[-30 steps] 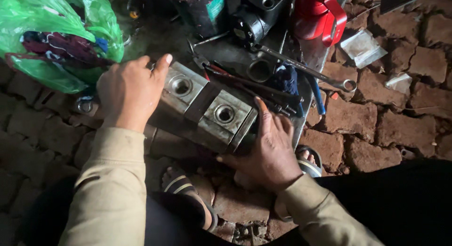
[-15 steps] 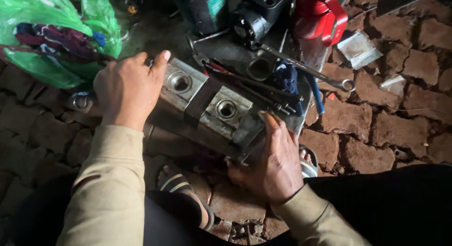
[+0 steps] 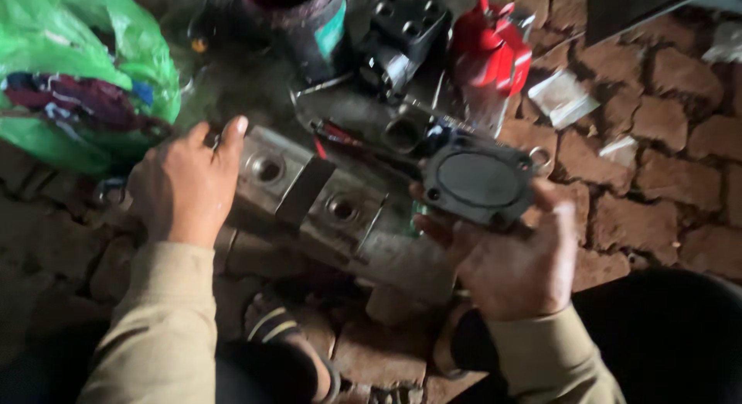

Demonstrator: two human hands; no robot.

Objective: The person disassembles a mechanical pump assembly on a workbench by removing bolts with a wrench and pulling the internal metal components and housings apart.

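Dark cover plate held in right hand, flat face up toward camera, long axis roughly left-right, just above the metal block. Left hand rests spread on the block's left end. Brick floor beneath.

Metal block: grey, oblong, greasy; two round bores on its upper face, a raised band between them; lies slanted on the brick floor.
Cover plate: dark, roughly square, rounded corners with bolt holes, oval raised centre; held tilted above the block's right end.
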